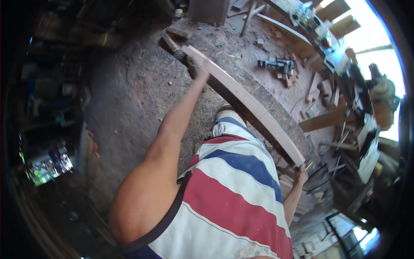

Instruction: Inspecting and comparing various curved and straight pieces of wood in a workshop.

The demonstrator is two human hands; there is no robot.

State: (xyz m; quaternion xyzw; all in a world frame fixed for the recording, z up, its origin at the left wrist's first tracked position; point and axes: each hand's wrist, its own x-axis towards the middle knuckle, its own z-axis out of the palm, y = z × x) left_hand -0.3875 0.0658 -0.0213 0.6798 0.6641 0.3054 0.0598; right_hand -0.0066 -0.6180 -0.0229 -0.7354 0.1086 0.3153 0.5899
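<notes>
A long, pale wooden board (249, 97), looking bowed through the lens, lies diagonally in front of me along a worn, dusty bench top (275, 103). Towards its far left end, my left hand (201, 67) grasps the board's edge, slightly blurred. My right hand (301, 176) holds the opposite end, near my right side. A thin yellow item (309, 166), perhaps a pencil, sticks out beside the right fingers; whether they grip it is unclear. The board's side facing me is in dark shadow.
A cordless power tool (278, 64) lies beyond the bench among wood offcuts (312, 111). Rough wood pieces (171, 40) are by the board's far end. A cluttered shelf (336, 55) runs along the right. Dusty floor (129, 84) spreads to my left.
</notes>
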